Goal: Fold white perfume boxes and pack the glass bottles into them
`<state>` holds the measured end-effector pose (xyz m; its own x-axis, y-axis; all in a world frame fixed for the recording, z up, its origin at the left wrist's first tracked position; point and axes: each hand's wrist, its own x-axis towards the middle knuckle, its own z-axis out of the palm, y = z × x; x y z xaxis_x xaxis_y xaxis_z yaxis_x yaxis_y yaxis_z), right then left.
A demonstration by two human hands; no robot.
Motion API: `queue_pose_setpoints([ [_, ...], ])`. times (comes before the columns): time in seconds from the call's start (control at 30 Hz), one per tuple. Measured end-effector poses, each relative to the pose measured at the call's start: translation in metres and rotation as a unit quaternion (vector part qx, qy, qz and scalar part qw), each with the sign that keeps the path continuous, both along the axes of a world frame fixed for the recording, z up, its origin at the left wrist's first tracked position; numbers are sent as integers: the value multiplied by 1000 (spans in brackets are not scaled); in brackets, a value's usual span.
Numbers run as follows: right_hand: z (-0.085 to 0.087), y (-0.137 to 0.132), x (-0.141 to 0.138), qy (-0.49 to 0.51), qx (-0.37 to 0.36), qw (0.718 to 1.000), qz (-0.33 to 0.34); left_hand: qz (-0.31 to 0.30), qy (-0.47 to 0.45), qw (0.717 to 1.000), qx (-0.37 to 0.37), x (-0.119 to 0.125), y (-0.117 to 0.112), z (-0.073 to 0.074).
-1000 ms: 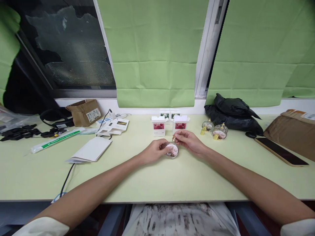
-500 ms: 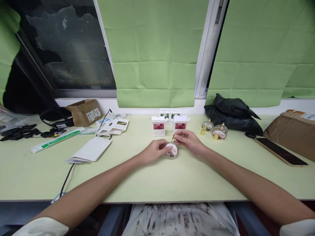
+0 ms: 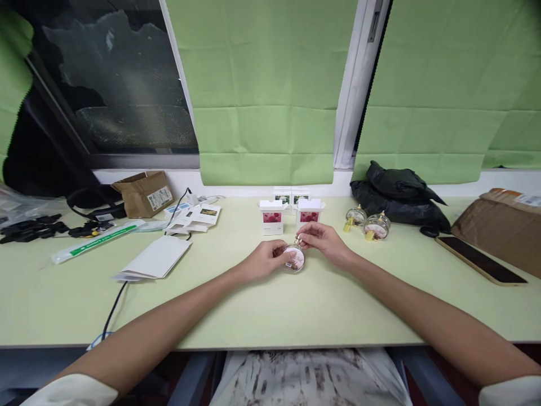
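A round, flat glass perfume bottle (image 3: 298, 258) with a pale label and a gold neck stands on the table in front of me. My left hand (image 3: 262, 263) is closed around its left side, thumb across the front. The fingertips of my right hand (image 3: 324, 243) pinch the gold top of the bottle; whether they hold a separate small part cannot be made out. Just behind are two small white boxes with red pictures, a left one (image 3: 273, 226) and a right one (image 3: 310, 212), their top flaps raised. Behind these stand white boxes with green pictures (image 3: 282, 197).
Two similar bottles (image 3: 377, 226) with yellow caps (image 3: 347, 226) sit to the right, before black plastic bags (image 3: 397, 194). Farther right lie a phone (image 3: 479, 260) and a brown parcel (image 3: 502, 228). White folded card (image 3: 157, 258), a cable and an open carton (image 3: 146, 194) are on the left.
Both hands hold nearly the same pose on the bottle, the right fingers shifting only slightly at its gold top. The whole view has drifted a little.
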<state>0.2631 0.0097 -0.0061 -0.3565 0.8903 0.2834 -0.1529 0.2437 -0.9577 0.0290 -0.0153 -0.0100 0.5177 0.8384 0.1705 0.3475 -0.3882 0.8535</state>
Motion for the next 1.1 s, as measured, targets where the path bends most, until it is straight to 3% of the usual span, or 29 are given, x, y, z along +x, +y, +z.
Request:
queue_pose_setpoints([
  [0.17,-2,2,2,-8,13,1000,-4,1,2,1000,1,0,0,1],
  [0.43,-7,7,7,-52,103,993,13,4,0,1000,9,0,-2,1],
  [0.8,-4,-6,0,-75,153,984,-57,13,21,998,59,1,-3,0],
  [1.1,4,-8,5,-136,229,963,-44,-11,42,995,86,-2,1,4],
])
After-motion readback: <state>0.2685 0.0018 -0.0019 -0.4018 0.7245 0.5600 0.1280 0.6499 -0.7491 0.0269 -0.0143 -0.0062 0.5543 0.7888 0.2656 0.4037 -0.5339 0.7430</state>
